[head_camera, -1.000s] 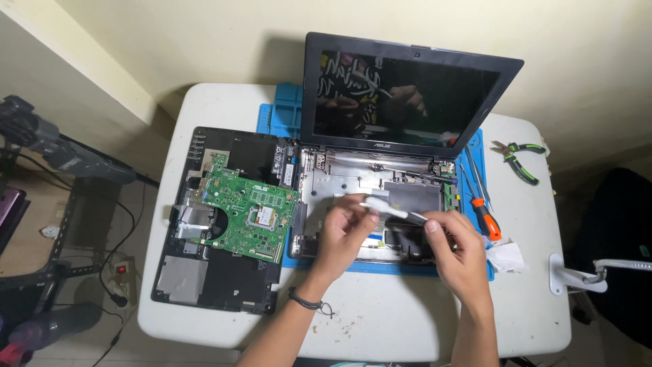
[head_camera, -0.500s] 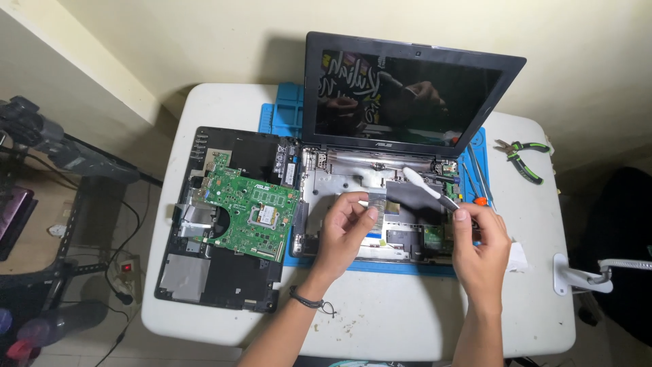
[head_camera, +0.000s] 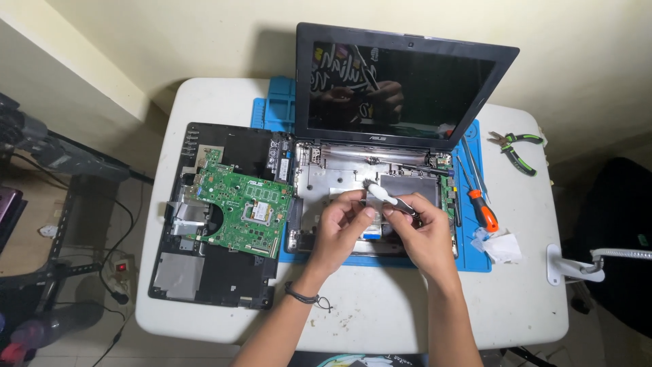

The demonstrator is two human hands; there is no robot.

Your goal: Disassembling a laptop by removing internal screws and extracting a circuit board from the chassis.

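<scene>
My white table (head_camera: pixel 204 102), rounded at the corners, stands pushed up against a pale cream wall (head_camera: pixel 204 34) that takes the light softly. Left of the table, a cream ledge (head_camera: pixel 75 75) runs along the wall at a slant. Below it, beside the table's left edge, the brown floor (head_camera: pixel 41 258) carries black metal stands (head_camera: pixel 64 224) and trailing cables (head_camera: pixel 125 224). Right of the table, a dark chair (head_camera: pixel 611 224) sits in shadow.
</scene>
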